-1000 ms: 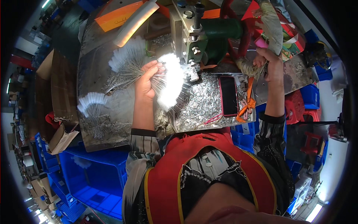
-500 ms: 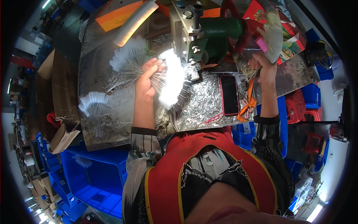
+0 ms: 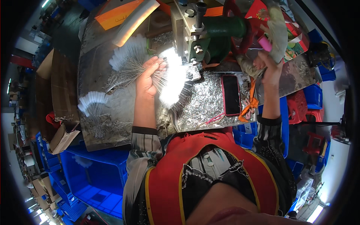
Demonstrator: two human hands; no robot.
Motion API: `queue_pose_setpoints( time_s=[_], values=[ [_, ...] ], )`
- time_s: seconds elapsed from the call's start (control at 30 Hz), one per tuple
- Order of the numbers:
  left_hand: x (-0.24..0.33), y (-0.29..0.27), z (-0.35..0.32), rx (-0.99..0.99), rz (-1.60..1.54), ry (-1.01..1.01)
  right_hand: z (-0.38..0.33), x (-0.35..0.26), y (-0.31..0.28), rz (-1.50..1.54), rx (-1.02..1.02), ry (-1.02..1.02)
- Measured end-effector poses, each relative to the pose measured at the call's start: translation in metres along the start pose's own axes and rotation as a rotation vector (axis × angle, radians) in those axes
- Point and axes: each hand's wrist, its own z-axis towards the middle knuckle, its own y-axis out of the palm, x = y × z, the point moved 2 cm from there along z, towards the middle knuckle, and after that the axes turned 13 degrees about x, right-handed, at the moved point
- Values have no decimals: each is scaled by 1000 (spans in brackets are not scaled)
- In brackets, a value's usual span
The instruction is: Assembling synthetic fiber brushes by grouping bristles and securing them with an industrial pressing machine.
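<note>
My left hand [image 3: 147,79] is closed round the thin metal stems of a fanned bunch of white-tipped wire brushes [image 3: 170,84]. Strong light washes out their heads, which lie beside the metal jaw [image 3: 193,72] of a green press [image 3: 225,32]. On the right, my right hand [image 3: 270,69] grips a pale, cloth-wrapped handle [image 3: 278,35] by the press's red wheel [image 3: 252,32]; its fingers are partly hidden. A second fan of brushes [image 3: 129,54] lies beyond my left hand. A smaller fan [image 3: 93,105] rests on the worktable's left side.
Metal clippings [image 3: 204,95] cover a tray below the press, with a red-edged phone [image 3: 231,95] on top. An orange cloth strip [image 3: 248,108] hangs beside it. A lit lamp bar [image 3: 137,22] stretches over the back. Blue crates [image 3: 93,176] and a cardboard box [image 3: 63,86] stand left.
My right hand has shifted slightly up and to the right, and the wrapped handle has swung right with it. My left hand and its brushes have hardly moved.
</note>
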Motion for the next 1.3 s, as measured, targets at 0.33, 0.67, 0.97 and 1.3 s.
queue_pose_setpoints(
  time_s=[0.33, 0.67, 0.97, 1.3],
  values=[
    [-1, -3, 4, 116, -79, 33, 0, 6, 8, 5, -94, 4],
    [0, 9, 0, 152, -69, 37, 10, -20, 6, -36, -108, 92],
    [-3, -7, 4, 67, -87, -37, -3, 28, 3, 95, 60, -64],
    [8, -5, -22, 1, 269, -149, -1, -2, 8, -11, 24, 75]
  ],
)
